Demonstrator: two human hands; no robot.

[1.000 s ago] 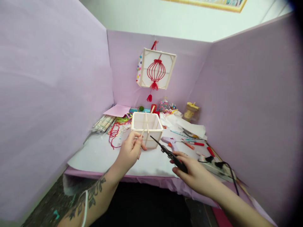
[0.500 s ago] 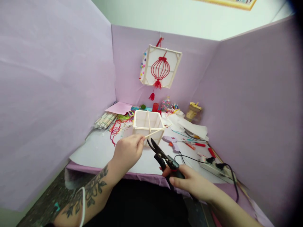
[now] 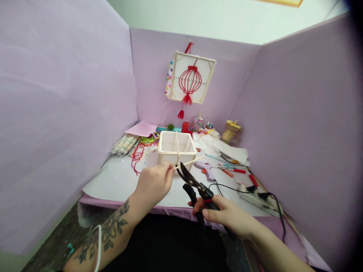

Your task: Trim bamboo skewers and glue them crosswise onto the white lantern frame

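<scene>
My left hand [image 3: 155, 181] pinches one end of a thin wooden stick [image 3: 195, 159], which points to the right. In my right hand [image 3: 224, 213] are black pruning shears [image 3: 195, 185], fingers wrapped round the handles. Their blades are parted, and the stick passes at the blade tips, close to my left fingers; whether it lies fully between them I cannot tell. Just behind stands a box-shaped lantern frame [image 3: 168, 154] of pale sticks with white sides. One stick crosses its open top.
A finished lantern [image 3: 208, 81] with red decoration hangs at the back. Right of the frame lies a lilac glue gun [image 3: 208, 173], its cord near a power strip [image 3: 261, 202]. Bundled sticks [image 3: 126, 144] and red yarn [image 3: 137, 160] lie left. White paper [image 3: 231, 151] lies at the back right.
The shears' blades have come up to the stick near my left fingers. The stick's free end has dipped slightly, and the view has shifted a little.
</scene>
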